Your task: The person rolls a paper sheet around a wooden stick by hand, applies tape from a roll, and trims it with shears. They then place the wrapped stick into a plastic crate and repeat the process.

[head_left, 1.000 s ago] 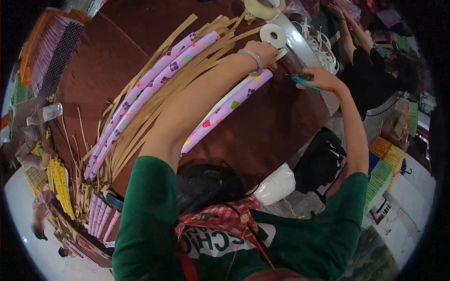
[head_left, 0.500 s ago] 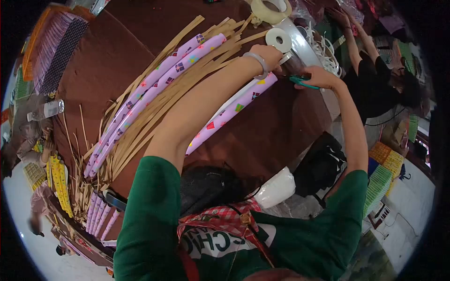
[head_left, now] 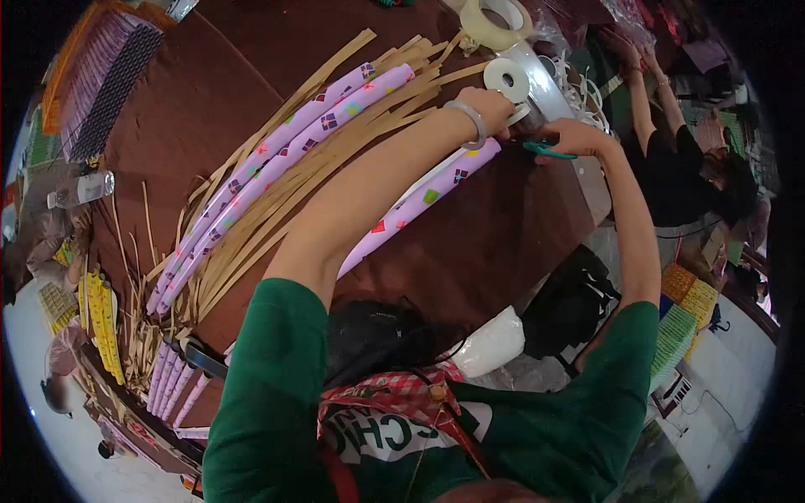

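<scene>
My left hand (head_left: 490, 107) is closed near the far end of a pink patterned roll (head_left: 415, 205); a small tape roll shows at its fingers, and its grip is partly hidden. Just to the right, my right hand (head_left: 574, 138) is closed on teal-handled scissors (head_left: 549, 150). A white tape roll (head_left: 506, 80) lies beyond my left hand, with a large clear tape roll (head_left: 496, 21) farther off. Two more pink patterned rolls (head_left: 277, 163) lie on brown strips (head_left: 335, 159) to the left.
The brown table (head_left: 470, 243) bears a plastic bottle (head_left: 84, 190) at left. Black bags (head_left: 373, 335) and a white package (head_left: 490, 342) sit along the near edge. Another person's forearms (head_left: 644, 101) reach in at upper right. White strips (head_left: 579, 92) lie in a heap behind my right hand.
My left hand has shifted slightly down and right, nearer the roll's end. The scissors have moved a little away from my left hand. The whole view has shifted slightly.
</scene>
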A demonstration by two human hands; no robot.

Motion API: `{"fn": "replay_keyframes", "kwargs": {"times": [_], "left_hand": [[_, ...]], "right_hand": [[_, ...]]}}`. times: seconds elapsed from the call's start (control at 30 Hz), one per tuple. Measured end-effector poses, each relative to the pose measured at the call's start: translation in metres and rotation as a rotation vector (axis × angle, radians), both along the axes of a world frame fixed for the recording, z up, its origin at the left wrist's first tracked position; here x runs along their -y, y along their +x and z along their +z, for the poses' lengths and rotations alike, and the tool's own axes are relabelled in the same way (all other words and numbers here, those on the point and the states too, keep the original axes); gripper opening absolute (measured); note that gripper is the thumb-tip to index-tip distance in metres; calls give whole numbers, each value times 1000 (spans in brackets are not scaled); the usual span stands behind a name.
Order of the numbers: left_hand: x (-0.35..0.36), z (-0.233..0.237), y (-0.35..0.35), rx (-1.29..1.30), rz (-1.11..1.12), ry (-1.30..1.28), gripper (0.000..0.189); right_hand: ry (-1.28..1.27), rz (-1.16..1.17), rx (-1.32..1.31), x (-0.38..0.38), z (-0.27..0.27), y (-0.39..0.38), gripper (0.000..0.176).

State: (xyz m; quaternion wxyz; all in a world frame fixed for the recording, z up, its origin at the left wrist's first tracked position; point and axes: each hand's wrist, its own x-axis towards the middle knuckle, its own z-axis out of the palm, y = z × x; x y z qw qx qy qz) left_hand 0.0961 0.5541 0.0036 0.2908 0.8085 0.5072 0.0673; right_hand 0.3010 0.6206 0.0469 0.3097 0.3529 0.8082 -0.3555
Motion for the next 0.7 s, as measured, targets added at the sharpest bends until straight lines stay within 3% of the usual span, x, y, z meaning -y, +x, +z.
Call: {"fn": "replay_keyframes", "kwargs": {"times": [0.1, 0.23, 0.43, 0.5, 0.63, 0.7], "left_hand": [[0, 4, 0, -8, 31, -47, 30], [0, 5, 0, -24, -17, -35, 35], [-1, 2, 0, -3, -18, -49, 33], [0, 4, 0, 3, -18, -42, 32], [1, 4, -2, 14, -4, -7, 29], [2, 5, -3, 19, -10, -13, 29]], "right_hand": [[0, 46, 185, -13, -4, -5, 52], [76, 73, 51, -11, -3, -4, 52], [-90, 49, 88, -28, -22, 4, 60], [14, 144, 96, -28, -23, 3, 52], [26, 115, 34, -15, -6, -2, 49], [170, 135, 11, -10, -2, -3, 47]]}}
